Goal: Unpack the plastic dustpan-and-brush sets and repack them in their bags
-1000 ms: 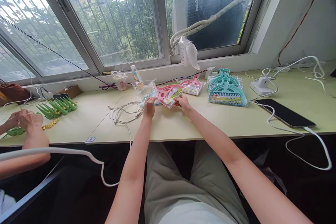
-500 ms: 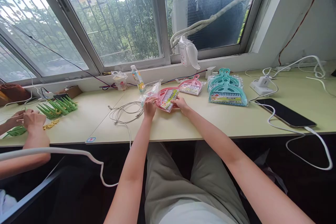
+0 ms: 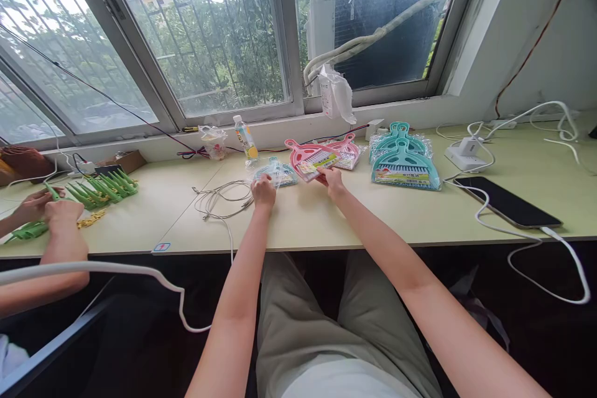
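Note:
My right hand (image 3: 330,179) grips the lower edge of a pink dustpan-and-brush set (image 3: 311,159) with a yellow-green label, tilted above the table. Behind it lies another pink set (image 3: 349,150) in clear wrap. My left hand (image 3: 263,190) is closed at the front of a clear plastic bag (image 3: 267,166); its fingertips are small and partly hidden. A teal set (image 3: 285,174) lies beside that hand, under or in the clear plastic. Several teal sets (image 3: 405,165) in clear wrap are stacked to the right.
A coiled cable (image 3: 219,199) lies left of my left hand. A bottle (image 3: 245,138) stands by the window ledge. At right are a phone (image 3: 508,200) and a power strip (image 3: 465,155). Another person's hands (image 3: 60,208) hold green pieces at far left.
The pink set has come away from the clear bag, moving right and up in my right hand. My left hand stays with the plastic, and the teal set beside it now shows.

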The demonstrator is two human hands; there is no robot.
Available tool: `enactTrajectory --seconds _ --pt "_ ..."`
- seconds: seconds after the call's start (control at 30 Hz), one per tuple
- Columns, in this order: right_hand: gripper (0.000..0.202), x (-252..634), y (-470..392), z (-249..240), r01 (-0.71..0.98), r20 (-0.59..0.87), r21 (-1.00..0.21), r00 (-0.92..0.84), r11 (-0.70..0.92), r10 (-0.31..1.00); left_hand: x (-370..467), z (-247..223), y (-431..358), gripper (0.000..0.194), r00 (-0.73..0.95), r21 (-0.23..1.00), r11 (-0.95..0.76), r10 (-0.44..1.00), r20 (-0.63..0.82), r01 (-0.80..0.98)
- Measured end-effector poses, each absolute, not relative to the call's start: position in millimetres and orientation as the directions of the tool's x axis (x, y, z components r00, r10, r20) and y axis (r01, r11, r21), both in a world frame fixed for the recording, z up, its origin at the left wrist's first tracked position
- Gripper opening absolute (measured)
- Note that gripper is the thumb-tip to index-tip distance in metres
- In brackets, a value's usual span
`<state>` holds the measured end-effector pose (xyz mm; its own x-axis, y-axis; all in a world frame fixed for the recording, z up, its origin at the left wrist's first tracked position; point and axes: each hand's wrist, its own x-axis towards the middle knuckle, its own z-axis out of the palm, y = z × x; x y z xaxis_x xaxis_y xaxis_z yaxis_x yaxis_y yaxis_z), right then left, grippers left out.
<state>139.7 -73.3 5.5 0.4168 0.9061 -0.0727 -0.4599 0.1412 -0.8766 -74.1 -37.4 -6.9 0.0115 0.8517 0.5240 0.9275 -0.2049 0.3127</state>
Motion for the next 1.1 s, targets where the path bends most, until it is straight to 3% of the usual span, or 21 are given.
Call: enactTrajectory --seconds 0.1,0.27,0.6,0.87,1.1 --pt "0.013 138.0 -76.1 7.1 -0.462 -0.066 -0.879 0.358 0.116 0.931 -74.2 -7.7 -37.1 0.049 0.02 0.327 -0.214 0.862 0.507 0.921" --pt "0.013 130.6 -78.0 7.7 -0.424 -0.047 -0.903 0.261 0.071 0.964 -75.6 -6.8 -39.5 0.047 0.072 0.271 -0.226 0.874 0.481 0.936" --pt "0.013 127.6 -81.7 9.3 -0.332 -0.055 -0.943 0.188 0.01 0.981 -73.2 -8.8 -44.3 0.028 0.146 0.084 -0.206 0.877 0.458 0.975" --pt "0.016 127.4 -81.5 10.3 -0.289 -0.09 -0.957 0.194 -0.03 0.977 -76.6 -8.9 -40.6 0.052 0.173 0.083 -0.234 0.877 0.449 0.969" --pt "0.015 128.6 -81.8 11.0 -0.284 -0.096 -0.958 0.183 -0.041 0.978 -74.4 -9.2 -42.6 0.027 0.236 0.072 -0.291 0.877 0.418 0.954"
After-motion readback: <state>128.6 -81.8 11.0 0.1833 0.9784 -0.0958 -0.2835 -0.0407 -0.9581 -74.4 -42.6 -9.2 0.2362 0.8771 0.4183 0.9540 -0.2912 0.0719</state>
